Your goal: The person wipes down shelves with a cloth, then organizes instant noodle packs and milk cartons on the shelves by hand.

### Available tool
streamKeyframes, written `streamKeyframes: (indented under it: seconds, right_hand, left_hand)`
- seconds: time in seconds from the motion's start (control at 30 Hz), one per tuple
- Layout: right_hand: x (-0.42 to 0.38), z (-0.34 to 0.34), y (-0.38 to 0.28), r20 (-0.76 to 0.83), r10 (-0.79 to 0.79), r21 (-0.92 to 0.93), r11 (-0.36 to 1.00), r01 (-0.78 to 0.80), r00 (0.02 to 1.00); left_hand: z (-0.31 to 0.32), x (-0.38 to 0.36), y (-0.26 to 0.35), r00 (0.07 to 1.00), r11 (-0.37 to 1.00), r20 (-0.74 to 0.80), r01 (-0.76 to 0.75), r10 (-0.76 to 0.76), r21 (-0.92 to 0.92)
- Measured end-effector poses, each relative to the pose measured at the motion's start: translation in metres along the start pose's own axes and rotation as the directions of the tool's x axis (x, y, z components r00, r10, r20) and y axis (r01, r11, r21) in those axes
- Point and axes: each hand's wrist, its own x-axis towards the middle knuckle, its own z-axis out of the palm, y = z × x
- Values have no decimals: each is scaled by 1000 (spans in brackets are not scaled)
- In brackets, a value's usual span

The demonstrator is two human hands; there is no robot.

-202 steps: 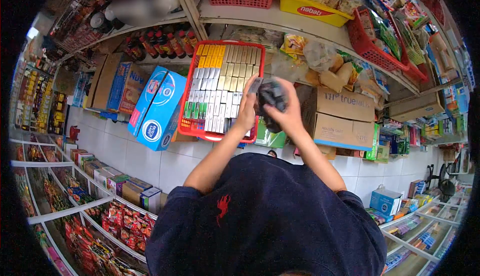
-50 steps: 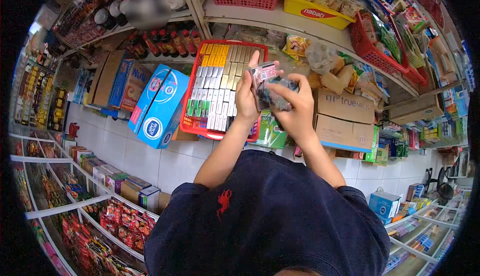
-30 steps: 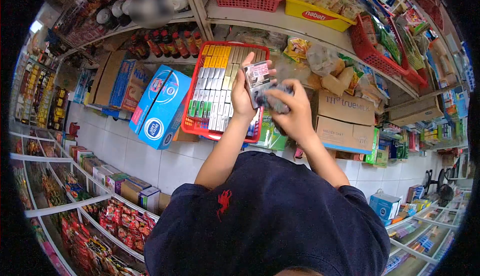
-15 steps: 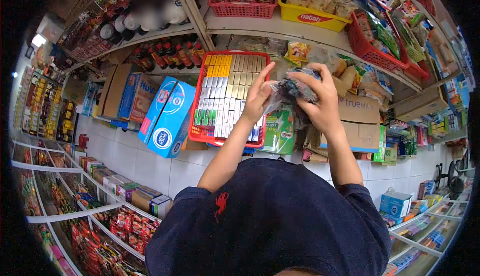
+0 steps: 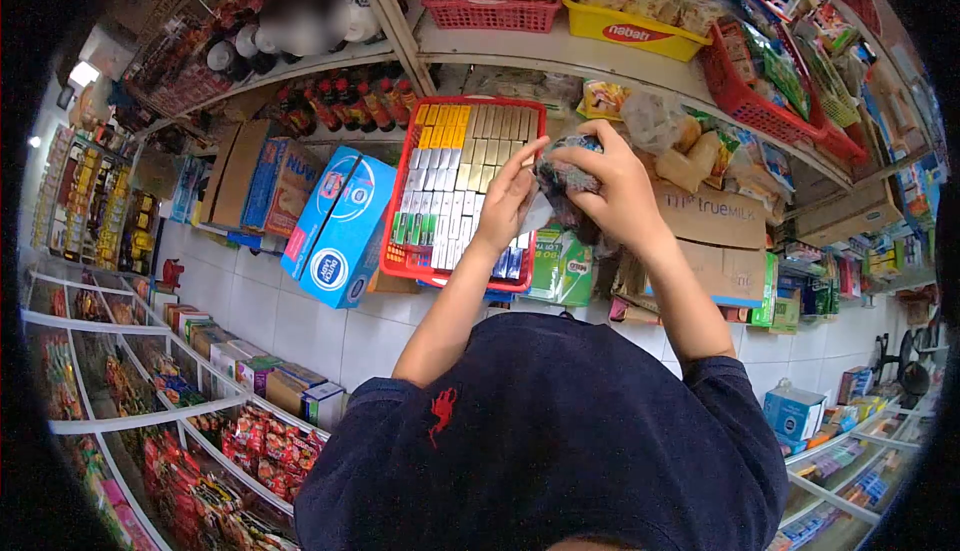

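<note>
Two hands are raised in front of the red tray point(image 5: 400, 251) of small packs that leans on the shelf. The right hand point(image 5: 612, 186) is closed around a dark crinkled bag point(image 5: 562, 173), fingers curled over its top, just right of the tray's right rim. The left hand point(image 5: 508, 203) lies against the tray's right side, fingers straight and together, their tips touching the bag; whether it grips anything cannot be told. Left of the tray leans a blue carton point(image 5: 342, 223), touching its left rim. Below the tray's lower right corner stand green boxes point(image 5: 560, 266). Right of the tray sits a brown carton point(image 5: 715, 236). Above the tray, a yellow bin point(image 5: 630, 33) stands on the upper shelf.
</note>
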Motion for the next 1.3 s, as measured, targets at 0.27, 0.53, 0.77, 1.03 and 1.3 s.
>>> streamKeyframes:
  seconds: [0.27,0.53,0.77,1.03,1.3]
  right_hand:
    - [-70,14,67,45,329,160,930,-332,943]
    - [-147,21,76,93,545,182,813,-553,833]
    - [-170,31,76,82,601,274,754,-597,795]
    - [-153,39,71,79,576,265,775,-574,814]
    - [-112,108,44,455,273,559,654,-510,848]
  left_hand:
    - [-66,-4,-49,964,960,-257,127,-61,249]
    - [-112,-14,-121,887,926,-290,378,-359,8]
    - [-142,-16,-112,868,857,-91,497,-489,139]
    - [-94,-26,-142,897,-17,-22,17,-441,1000]
    - [-11,-101,-92,866,888,-202,434,-458,-153]
